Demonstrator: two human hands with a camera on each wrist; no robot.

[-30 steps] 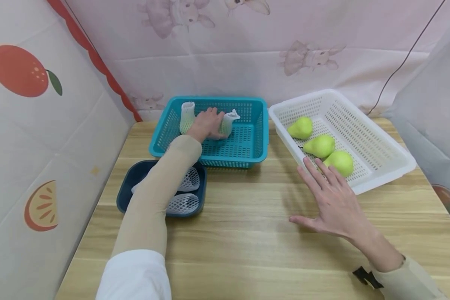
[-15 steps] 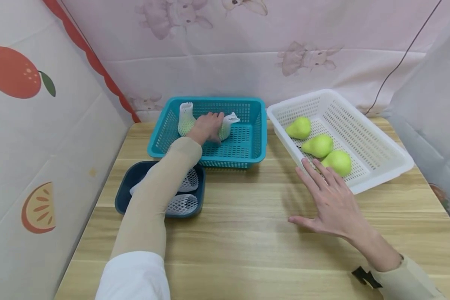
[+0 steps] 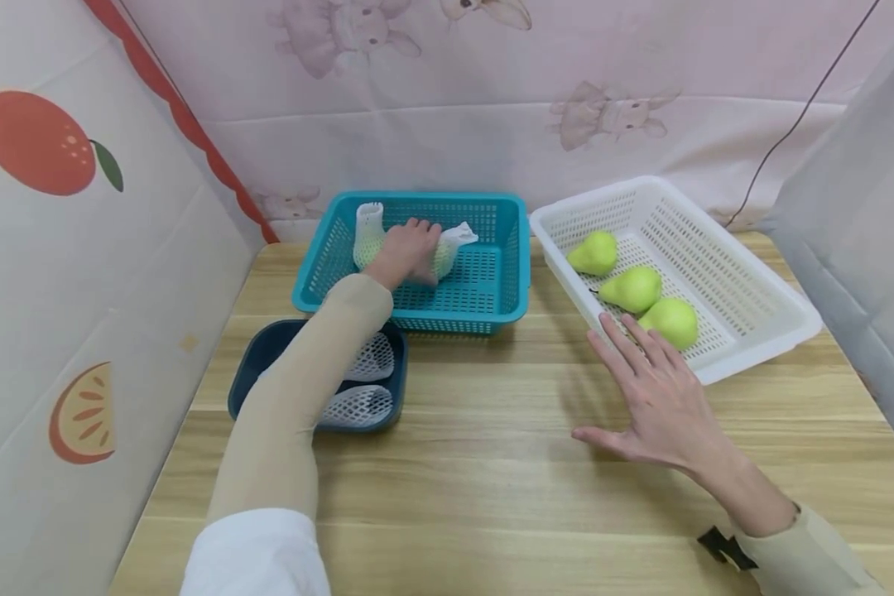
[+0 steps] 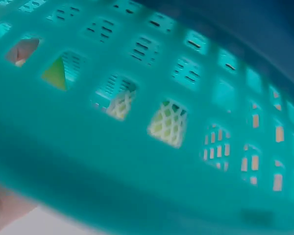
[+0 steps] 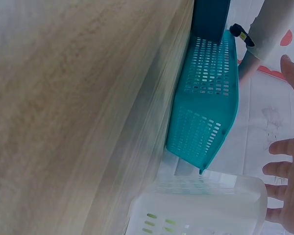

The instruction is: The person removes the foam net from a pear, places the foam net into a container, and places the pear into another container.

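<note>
In the head view, my left hand [image 3: 406,251] is inside the teal basket [image 3: 492,317], fingers loosely bent beside a pear in white foam netting [image 3: 449,251]. This pear leans, its netting end pointing up and right. Another netted pear [image 3: 370,240] stands upright on the hand's left. The left wrist view shows netting [image 4: 169,125] through holes in the basket wall; most of that hand is hidden. My right hand [image 3: 663,406] is spread with straight fingers at the near side of the white basket [image 3: 760,364], which holds bare green pears [image 3: 633,290].
A dark blue bin [image 3: 242,385] with white foam nets [image 3: 358,406] stands under my left forearm, in front of the teal basket. The baskets rest on a wood-grain table [image 3: 484,463]. Fabric walls [image 3: 447,149] close off the back and sides.
My left hand has shifted slightly left from the netted pear, whose body shows more and leans further over. My right hand stays in place.
</note>
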